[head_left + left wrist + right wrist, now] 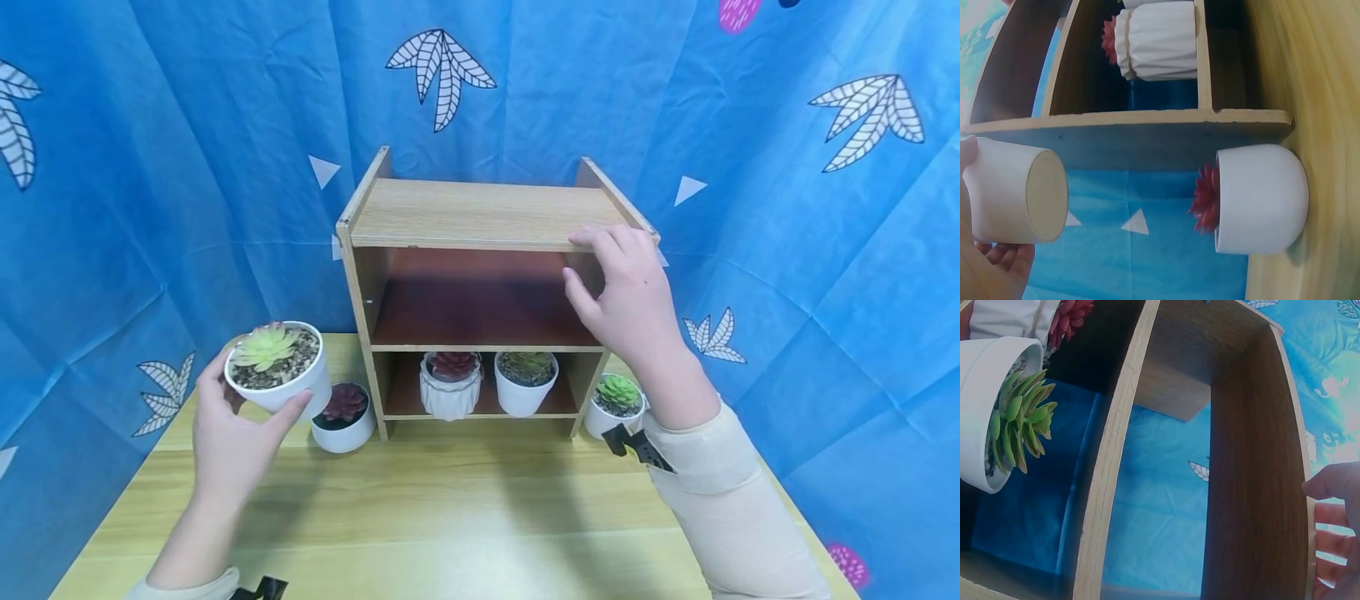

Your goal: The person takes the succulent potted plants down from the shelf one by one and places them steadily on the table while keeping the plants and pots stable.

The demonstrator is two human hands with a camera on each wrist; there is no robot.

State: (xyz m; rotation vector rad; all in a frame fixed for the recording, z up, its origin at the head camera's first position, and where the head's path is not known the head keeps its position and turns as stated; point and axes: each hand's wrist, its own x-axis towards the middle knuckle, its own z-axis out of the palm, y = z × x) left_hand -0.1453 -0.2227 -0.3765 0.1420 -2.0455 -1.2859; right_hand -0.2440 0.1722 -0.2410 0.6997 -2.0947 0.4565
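Note:
My left hand [236,442] holds a white pot [315,392] with a pale green succulent [266,346] above the table, left of a wooden shelf unit [487,242]. In the left wrist view, the pot's flat underside [1047,197] shows. My right hand [630,287] is at the front edge of the unit's top board, near its right end. Its fingers lie over the board, loosely bent, and the thumb stands below them, apart. Two potted succulents sit on the lower shelf: a red one in a pleated white pot [450,396] and a green one in a plain white pot [525,396].
A dark red succulent in a white pot [343,425] stands on the table [450,508] left of the unit. At the right stands a bright green one in a white pot [615,408], partly behind my right sleeve [720,475]. A blue patterned curtain [247,142] hangs behind.

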